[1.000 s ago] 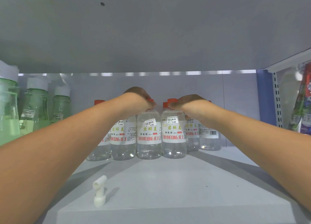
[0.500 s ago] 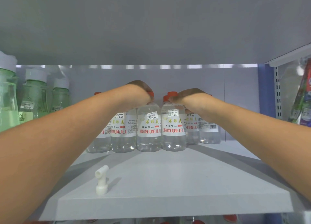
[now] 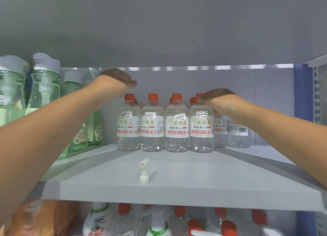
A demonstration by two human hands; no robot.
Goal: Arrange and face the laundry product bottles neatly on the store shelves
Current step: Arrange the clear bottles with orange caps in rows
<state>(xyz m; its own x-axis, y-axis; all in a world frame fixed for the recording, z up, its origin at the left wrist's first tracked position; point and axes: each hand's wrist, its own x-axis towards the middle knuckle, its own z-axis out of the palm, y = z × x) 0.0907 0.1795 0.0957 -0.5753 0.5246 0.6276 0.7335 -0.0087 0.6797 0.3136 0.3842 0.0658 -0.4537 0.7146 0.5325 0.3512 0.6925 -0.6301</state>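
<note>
Several clear bottles with orange caps and white labels stand in a row at the back of the grey shelf [image 3: 194, 175]. Four of them make the front row, from the leftmost bottle [image 3: 128, 127] to the rightmost bottle [image 3: 201, 129], labels facing me. My left hand [image 3: 116, 79] hovers open above and left of the leftmost cap, touching nothing. My right hand [image 3: 216, 96] grips the orange cap of the rightmost front bottle from above, hiding most of it. Two more clear bottles [image 3: 237, 134] stand behind my right wrist.
Green bottles with white caps [image 3: 44, 88] crowd the shelf's left side, close to my left forearm. A loose white pump nozzle [image 3: 143, 171] stands near the shelf's front edge. The upper shelf hangs low overhead. More bottles [image 3: 178, 218] fill the shelf below. A blue upright [image 3: 303, 101] bounds the right.
My left hand has let go of a bottle cap and risen up and to the left, opening. My right hand has moved to the rightmost front bottle's cap. The front bottles now stand evenly spaced.
</note>
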